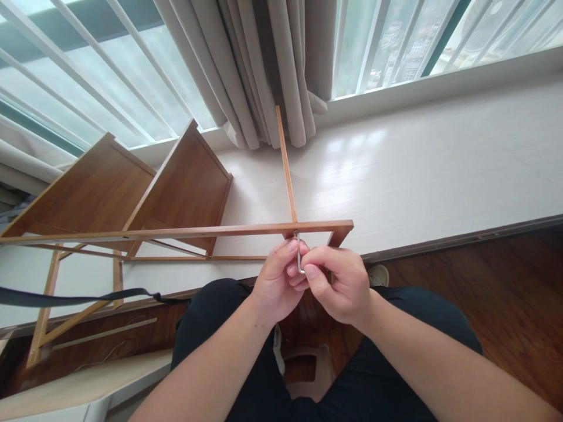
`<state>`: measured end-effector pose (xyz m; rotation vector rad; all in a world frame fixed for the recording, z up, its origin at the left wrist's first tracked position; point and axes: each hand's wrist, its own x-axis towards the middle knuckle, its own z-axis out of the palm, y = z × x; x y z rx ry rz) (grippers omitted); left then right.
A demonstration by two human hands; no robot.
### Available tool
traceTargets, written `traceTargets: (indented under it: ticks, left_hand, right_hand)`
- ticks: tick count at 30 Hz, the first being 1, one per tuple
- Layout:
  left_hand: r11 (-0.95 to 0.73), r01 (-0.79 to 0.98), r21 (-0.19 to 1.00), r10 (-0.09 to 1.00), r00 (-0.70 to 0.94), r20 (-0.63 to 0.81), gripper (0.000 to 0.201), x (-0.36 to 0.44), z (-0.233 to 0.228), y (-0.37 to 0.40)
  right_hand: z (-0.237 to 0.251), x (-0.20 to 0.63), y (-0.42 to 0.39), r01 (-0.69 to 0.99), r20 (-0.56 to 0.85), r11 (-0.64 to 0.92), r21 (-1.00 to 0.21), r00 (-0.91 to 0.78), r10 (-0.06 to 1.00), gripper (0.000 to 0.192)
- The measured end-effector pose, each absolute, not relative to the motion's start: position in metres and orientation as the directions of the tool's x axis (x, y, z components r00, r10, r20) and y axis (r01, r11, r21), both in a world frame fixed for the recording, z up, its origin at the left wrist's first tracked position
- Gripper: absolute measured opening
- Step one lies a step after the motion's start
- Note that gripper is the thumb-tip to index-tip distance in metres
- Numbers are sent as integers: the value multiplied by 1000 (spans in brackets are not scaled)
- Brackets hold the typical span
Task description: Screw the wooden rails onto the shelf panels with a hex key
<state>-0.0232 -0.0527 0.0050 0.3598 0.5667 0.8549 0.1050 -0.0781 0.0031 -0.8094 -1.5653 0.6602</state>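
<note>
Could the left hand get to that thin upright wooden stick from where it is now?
Probably yes. The left hand pinches the small metal key together with the right hand, just under the joint where the thin wooden stick meets the horizontal rail. Nothing lies between; it would have to let go first.

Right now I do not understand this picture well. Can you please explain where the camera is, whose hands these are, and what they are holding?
There is one picture, taken by a camera on a person's head, looking down at their own arms and lap. The left hand and right hand meet around a small metal hex key. Its tip goes up to the wooden rail of a partly built wooden shelf frame, where a thin wooden slat joins it. The frame lies on a white window ledge, below beige curtains. A black strap crosses at the left.
</note>
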Motion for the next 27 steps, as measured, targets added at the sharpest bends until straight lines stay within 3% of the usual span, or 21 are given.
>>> traceTargets:
  ticks: [10,27]
  left_hand:
    - [589,-596,546,806,485,-340,27,-22,6,-52]
    - [597,-636,490,802,488,-344,27,-20,12,-53]
  right_hand:
    - [5,104,-77,227,662,651,-724,-37,749,8]
    - [4,101,-76,280,681,655,-701,-7,732,19]
